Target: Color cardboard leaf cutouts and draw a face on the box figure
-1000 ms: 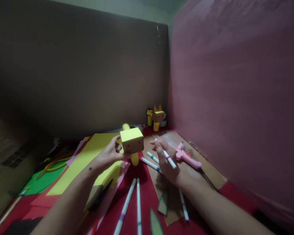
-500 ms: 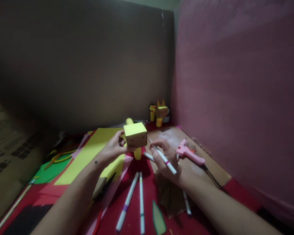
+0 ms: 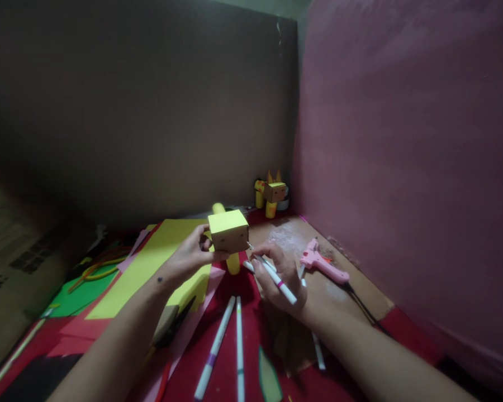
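My left hand (image 3: 193, 249) grips the left side of a small box head (image 3: 229, 239), brown in front with two dark dots and yellow on top. Yellow tubes (image 3: 233, 264) show below and behind the box. Just right of it, my right hand (image 3: 279, 276) is closed around a white marker (image 3: 280, 283) with a purple band, its tip end near the box's right edge. Whether the tip touches the box cannot be told. Two more white markers, one purple-banded (image 3: 215, 349) and one green-banded (image 3: 240, 349), lie on the red cloth below.
A pink glue gun (image 3: 324, 265) lies on brown cardboard (image 3: 375, 296) at the right. A similar yellow animal figure (image 3: 275, 192) stands in the back corner. Yellow paper (image 3: 151, 268), green paper (image 3: 81, 293) and dark scissors (image 3: 180, 321) are at the left. A green-edged leaf-shaped piece (image 3: 269, 377) lies in front.
The view has shifted slightly. The box and both hands appear a little further left, and the marker's tip end sits lower beside the box.
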The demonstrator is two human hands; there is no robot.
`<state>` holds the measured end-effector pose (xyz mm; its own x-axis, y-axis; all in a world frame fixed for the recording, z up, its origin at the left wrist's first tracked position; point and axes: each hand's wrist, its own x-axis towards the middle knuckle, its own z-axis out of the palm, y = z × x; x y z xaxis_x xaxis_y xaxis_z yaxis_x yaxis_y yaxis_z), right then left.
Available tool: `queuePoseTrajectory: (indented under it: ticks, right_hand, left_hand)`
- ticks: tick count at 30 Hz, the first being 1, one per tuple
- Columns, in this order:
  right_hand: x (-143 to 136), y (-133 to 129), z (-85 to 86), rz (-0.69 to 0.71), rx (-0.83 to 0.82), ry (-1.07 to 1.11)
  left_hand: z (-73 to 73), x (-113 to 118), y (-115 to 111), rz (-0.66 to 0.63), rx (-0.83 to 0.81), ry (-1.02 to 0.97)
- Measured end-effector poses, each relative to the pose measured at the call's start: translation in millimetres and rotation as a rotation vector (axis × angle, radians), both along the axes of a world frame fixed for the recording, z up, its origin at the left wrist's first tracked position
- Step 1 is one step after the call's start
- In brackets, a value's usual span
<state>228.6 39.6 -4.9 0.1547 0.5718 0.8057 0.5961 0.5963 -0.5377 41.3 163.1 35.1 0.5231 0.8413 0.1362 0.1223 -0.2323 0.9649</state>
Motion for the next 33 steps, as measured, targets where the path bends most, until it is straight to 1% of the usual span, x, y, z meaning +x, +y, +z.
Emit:
queuePoseTrajectory:
  ticks: [10, 17, 24, 33]
  right_hand:
    - [-0.8, -2.5, 2.0, 0.020, -0.013, -0.019]
    - [0.1, -2.0, 0.9, 0.055, 0.016, -0.054]
    - [-0.1, -2.2, 1.0, 0.045, 0.004, -0.042]
    - [-1.3, -4.4, 2.1, 0.039, -0.023, -0.023]
  left_hand:
    - [3.8, 1.9, -3.2, 0.013, -0.019, 0.003]
    - [2.5, 3.0, -1.8, 0.016, -0.010, -0.002]
    - [1.9, 1.9, -1.0, 0.019, -0.004, 0.003]
    - [1.9, 0.4, -0.5, -0.040, -0.006, -0.006]
